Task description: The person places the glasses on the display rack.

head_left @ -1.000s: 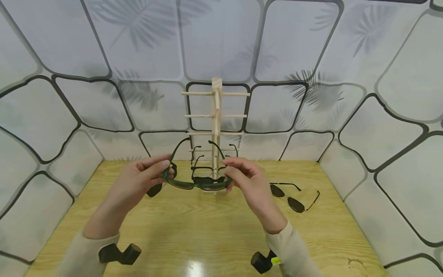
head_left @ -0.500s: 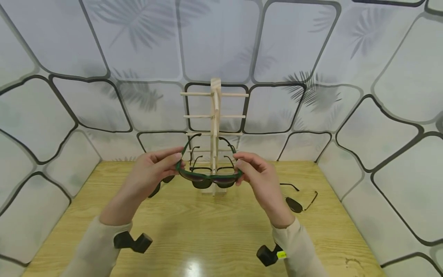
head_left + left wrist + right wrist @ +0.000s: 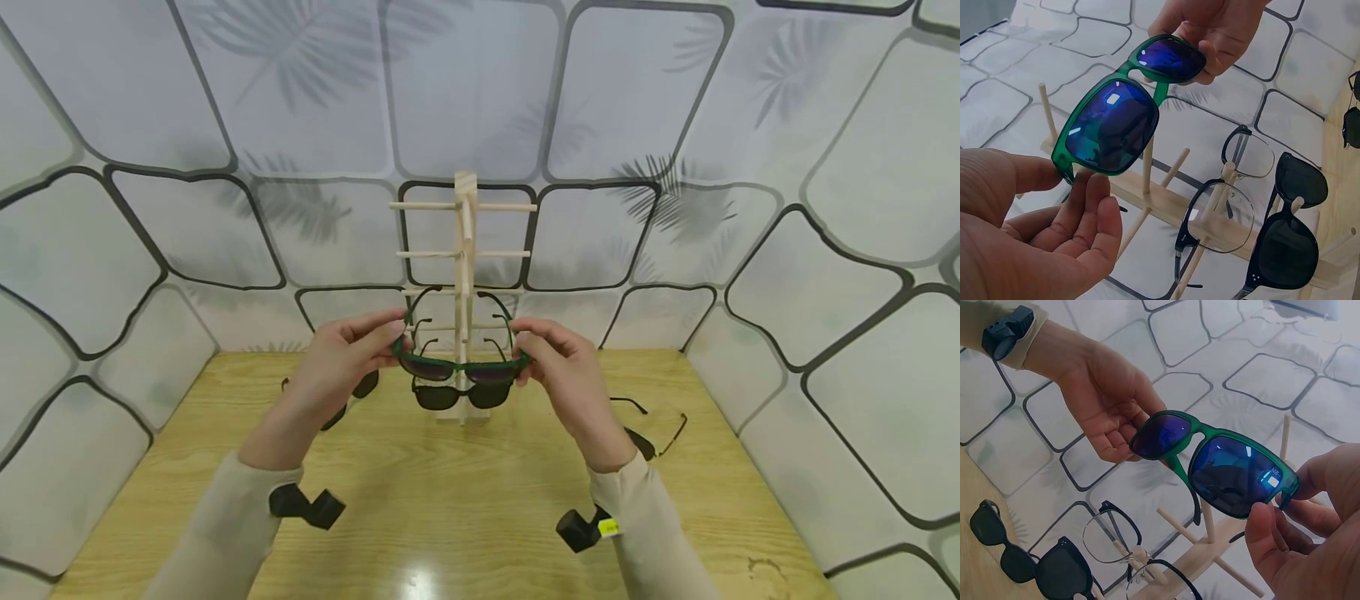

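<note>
Both hands hold green-framed sunglasses (image 3: 1113, 122) with blue mirrored lenses, one hand at each side. My left hand (image 3: 348, 354) pinches one hinge end between thumb and fingers; my right hand (image 3: 558, 358) pinches the other. The temples point away toward a wooden glasses rack (image 3: 465, 225) with several pegs. On the rack below hang clear glasses (image 3: 1219, 215) with dark upper rims and, lower still, black sunglasses (image 3: 437, 397). In the head view the green pair overlaps the rack's middle and hides most of the clear glasses.
More dark sunglasses (image 3: 366, 383) lie on the wooden table (image 3: 420, 500) beyond the left hand. Another dark pair (image 3: 642, 444) lies at the right, partly behind the right wrist. Patterned cloth walls (image 3: 300, 225) enclose the table at the back and sides.
Both hands have moved the green sunglasses up, right and farther toward the rack, so they now line up in front of it. The black pair below shows more fully.
</note>
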Available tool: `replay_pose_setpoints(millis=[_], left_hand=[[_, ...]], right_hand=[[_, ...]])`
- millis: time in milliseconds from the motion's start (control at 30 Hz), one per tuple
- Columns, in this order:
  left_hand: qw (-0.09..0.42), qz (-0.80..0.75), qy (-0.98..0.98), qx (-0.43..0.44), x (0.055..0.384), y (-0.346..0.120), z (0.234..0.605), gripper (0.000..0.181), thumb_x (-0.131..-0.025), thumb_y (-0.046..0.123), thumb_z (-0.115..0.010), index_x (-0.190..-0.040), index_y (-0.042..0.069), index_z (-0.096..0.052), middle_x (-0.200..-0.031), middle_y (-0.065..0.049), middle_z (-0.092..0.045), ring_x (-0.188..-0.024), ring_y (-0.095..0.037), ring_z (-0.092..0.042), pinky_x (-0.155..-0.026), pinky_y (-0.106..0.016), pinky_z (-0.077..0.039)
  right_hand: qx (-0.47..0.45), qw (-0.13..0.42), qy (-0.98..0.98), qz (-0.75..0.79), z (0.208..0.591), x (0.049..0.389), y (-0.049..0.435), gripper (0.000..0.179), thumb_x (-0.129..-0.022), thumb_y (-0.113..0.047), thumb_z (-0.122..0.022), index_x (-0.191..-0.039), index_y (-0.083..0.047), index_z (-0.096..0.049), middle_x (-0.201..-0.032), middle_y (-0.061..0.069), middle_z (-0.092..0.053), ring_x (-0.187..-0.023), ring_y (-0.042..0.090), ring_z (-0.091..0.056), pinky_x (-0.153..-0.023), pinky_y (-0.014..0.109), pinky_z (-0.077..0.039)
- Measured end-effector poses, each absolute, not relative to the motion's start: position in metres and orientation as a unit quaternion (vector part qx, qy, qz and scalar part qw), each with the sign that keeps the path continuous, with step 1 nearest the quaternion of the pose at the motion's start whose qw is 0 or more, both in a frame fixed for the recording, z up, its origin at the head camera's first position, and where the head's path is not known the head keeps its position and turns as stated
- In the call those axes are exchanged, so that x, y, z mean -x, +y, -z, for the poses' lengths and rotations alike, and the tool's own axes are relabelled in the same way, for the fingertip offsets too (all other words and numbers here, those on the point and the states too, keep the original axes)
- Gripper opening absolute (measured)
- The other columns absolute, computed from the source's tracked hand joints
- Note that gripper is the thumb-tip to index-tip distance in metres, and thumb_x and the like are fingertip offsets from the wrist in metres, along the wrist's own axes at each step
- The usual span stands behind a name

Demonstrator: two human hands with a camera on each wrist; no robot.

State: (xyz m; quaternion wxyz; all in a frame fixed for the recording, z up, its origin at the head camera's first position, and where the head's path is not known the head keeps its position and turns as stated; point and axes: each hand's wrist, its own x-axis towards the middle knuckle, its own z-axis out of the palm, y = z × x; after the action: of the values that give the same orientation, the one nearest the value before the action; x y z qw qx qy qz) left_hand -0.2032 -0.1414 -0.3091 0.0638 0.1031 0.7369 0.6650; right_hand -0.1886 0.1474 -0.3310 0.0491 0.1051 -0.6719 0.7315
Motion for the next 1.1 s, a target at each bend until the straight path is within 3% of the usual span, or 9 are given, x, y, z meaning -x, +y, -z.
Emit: replay_pose_setpoints(millis=[267, 767, 1100], left_hand=[[0.049, -0.67, 0.734, -0.103, 0.214, -0.135, 0.312, 0.048, -0.11, 0.024, -0.06, -0.153, 0.005, -0.054, -0.102, 0.008, -0.076, -0.093, -0.007, -0.072, -0.094, -0.027, -0.062], [0.044, -0.67, 0.734, -0.105, 0.223, -0.132, 0.314, 0.046, -0.11, 0.023, -0.059, -0.153, 0.006, -0.055, -0.104, 0.009, -0.074, -0.095, -0.008, -0.071, -0.098, -0.026, -0.061], [0.046, -0.684, 0.722, -0.098, 0.226, -0.129, 0.311, 0.046, -0.111, 0.02, -0.058, -0.154, 0.004, -0.053, -0.111, 0.003, -0.073, -0.094, -0.007, -0.07, -0.098, -0.026, -0.061]], right_hand=[[-0.092, 0.046, -0.65, -0.753, 0.331, 0.202, 0.147, 0.031, -0.107, -0.01, -0.059, -0.133, 0.006, -0.067, -0.095, 0.005, -0.068, -0.065, 0.013, -0.059, -0.06, 0.026, -0.057], [-0.095, 0.034, -0.653, -0.75, 0.33, 0.222, 0.15, 0.035, -0.108, -0.013, -0.059, -0.135, 0.008, -0.065, -0.097, 0.008, -0.067, -0.066, 0.012, -0.059, -0.06, 0.024, -0.056], [-0.086, 0.021, -0.651, -0.754, 0.328, 0.234, 0.151, 0.034, -0.109, -0.014, -0.058, -0.135, 0.006, -0.066, -0.098, 0.003, -0.068, -0.073, 0.012, -0.062, -0.06, 0.024, -0.055]])
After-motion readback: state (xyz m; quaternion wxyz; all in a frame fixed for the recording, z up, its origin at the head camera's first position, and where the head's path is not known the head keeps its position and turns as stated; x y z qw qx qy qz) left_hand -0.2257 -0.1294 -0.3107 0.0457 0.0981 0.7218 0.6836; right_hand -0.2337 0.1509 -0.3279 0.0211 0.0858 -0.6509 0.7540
